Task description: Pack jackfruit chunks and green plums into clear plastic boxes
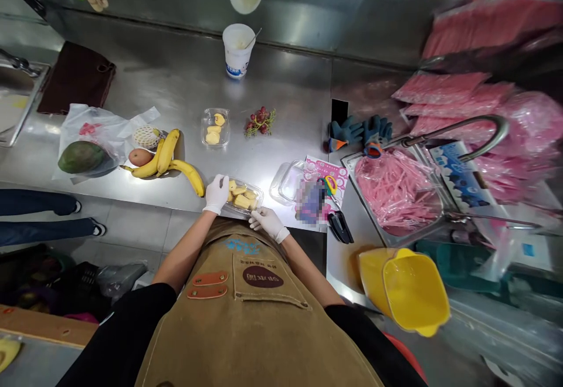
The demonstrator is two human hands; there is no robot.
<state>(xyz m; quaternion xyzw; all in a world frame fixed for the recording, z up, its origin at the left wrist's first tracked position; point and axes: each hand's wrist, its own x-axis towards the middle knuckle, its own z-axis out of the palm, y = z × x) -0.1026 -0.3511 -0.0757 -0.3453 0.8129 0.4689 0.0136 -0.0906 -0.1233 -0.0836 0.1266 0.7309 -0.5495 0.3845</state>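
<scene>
Both my hands wear white gloves. My left hand [216, 194] grips the left side of a clear plastic tray [253, 194] of yellow mango pieces, and my right hand [268, 224] holds its near edge. Farther along the steel counter [176, 91] stands a second clear tray of mango pieces [215, 128], next to a sprig of red grapes [260, 121]. To the left lie a bunch of yellow bananas [162, 161], a green mango [81, 157] on a white plastic bag [90, 132], and a small reddish fruit [139, 157]. A clear plastic lid [287, 182] lies to the right of my right hand.
A white cup with a spoon [238, 50] stands at the back of the counter. Right of the lid are blue gloves [360, 132], a steel tray of pink strips [398, 190], and a yellow jug [413, 290]. A steel sink [17, 97] sits at far left.
</scene>
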